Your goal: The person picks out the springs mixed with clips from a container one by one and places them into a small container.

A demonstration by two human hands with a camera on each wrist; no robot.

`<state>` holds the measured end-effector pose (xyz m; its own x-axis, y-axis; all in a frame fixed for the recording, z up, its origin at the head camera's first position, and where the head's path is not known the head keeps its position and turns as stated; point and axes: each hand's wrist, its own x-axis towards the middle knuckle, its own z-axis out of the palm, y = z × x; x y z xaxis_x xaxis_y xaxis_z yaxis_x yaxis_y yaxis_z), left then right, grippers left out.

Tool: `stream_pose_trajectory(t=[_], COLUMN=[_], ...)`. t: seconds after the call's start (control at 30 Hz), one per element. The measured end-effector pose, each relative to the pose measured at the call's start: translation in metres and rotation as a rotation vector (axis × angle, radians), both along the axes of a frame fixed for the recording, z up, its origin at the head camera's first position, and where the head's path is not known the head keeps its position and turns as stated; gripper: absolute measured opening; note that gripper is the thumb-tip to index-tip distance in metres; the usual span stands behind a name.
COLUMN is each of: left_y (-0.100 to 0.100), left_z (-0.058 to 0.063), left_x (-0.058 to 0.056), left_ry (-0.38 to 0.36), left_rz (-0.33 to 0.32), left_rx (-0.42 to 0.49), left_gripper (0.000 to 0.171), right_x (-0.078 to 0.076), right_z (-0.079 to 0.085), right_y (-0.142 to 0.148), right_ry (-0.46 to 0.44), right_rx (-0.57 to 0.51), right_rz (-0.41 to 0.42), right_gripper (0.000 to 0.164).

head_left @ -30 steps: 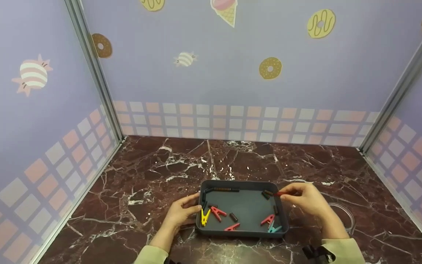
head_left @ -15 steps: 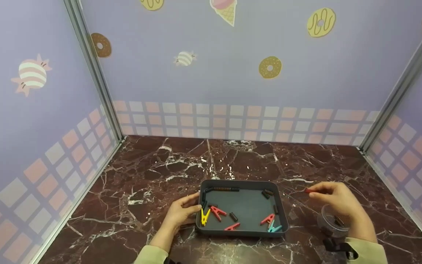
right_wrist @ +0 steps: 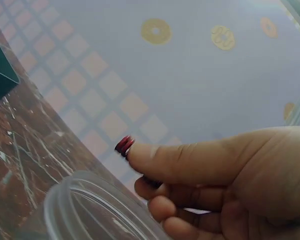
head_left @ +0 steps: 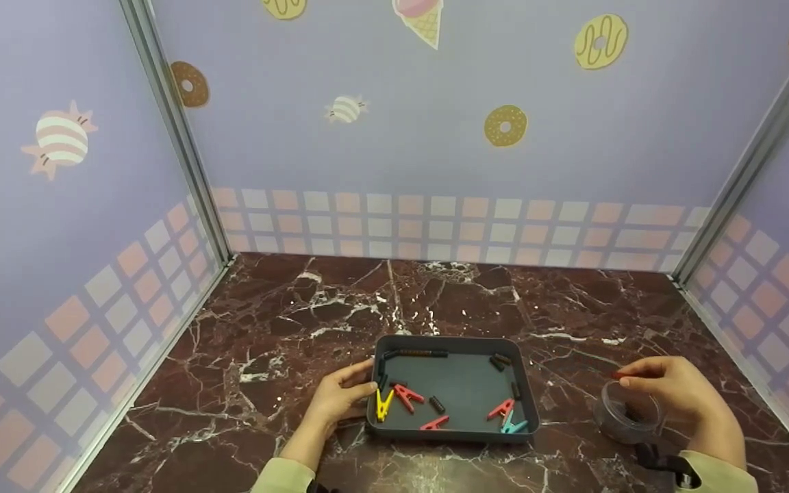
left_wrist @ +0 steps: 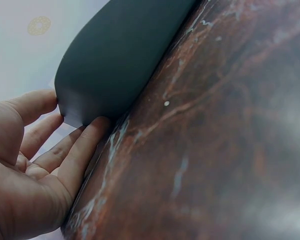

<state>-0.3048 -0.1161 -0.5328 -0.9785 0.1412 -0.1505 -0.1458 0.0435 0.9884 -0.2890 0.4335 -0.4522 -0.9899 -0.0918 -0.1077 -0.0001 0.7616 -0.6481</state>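
My right hand (head_left: 675, 387) pinches a small red spring (right_wrist: 124, 145) between thumb and fingers; its coils show in the right wrist view. The hand is over the rim of a clear round plastic cup (head_left: 617, 426), which has dark pieces inside. My left hand (head_left: 340, 397) holds the left side of a dark grey tray (head_left: 453, 437), thumb at the rim and fingers along the outer wall (left_wrist: 115, 60). In the tray lie red clips (head_left: 408, 397), a yellow clip (head_left: 383, 405), a teal clip (head_left: 512, 424) and several dark springs (head_left: 437, 404).
The tray and cup stand on a dark red marbled tabletop (head_left: 285, 356). Lilac panels (head_left: 394, 150) with sweet and doughnut pictures enclose it at the back and both sides, joined by metal corner posts (head_left: 189, 150).
My right hand has moved from the tray's right rim, rightward with the red spring, to the cup. My left hand and the tray have stayed put.
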Motion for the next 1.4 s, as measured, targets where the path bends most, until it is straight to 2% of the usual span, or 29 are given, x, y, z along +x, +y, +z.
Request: stream_pose_trajectory(t=[0.23,0.37,0.47,0.8,1.03,1.23,1.4], left_y=[0.001,0.002,0.002,0.002,0.002,0.002,0.001], left_z=[0.0,0.001,0.0,0.0,0.0,-0.001,-0.001], left_x=[0.0,0.0,0.0,0.0,0.001,0.001,0.0], left_ry=[-0.002,0.004,0.01,0.01,0.013,0.006,0.033], left_rz=[0.008,0.011,0.006,0.01,0.01,0.011,0.008], left_rx=[0.006,0.011,0.016,0.016,0.013,0.008,-0.027], left_gripper=[0.058,0.059,0.059,0.057,0.057,0.058,0.058], right_x=[0.002,0.003,0.003,0.003,0.004,0.003,0.002], right_z=[0.002,0.004,0.005,0.007,0.007,0.008,0.01], right_y=[0.002,0.001,0.0,-0.002,-0.004,-0.008,-0.013], right_ry=[-0.076,-0.085,-0.093,-0.126,-0.101,-0.106,-0.037], right_rx=[-0.028,0.018,0.041,-0.018,-0.015,-0.057,0.005], right_rz=[-0.004,0.003,-0.001,-0.008,-0.001,-0.034,-0.015], right_gripper=[0.035,0.031,0.034,0.043,0.047,0.049,0.046])
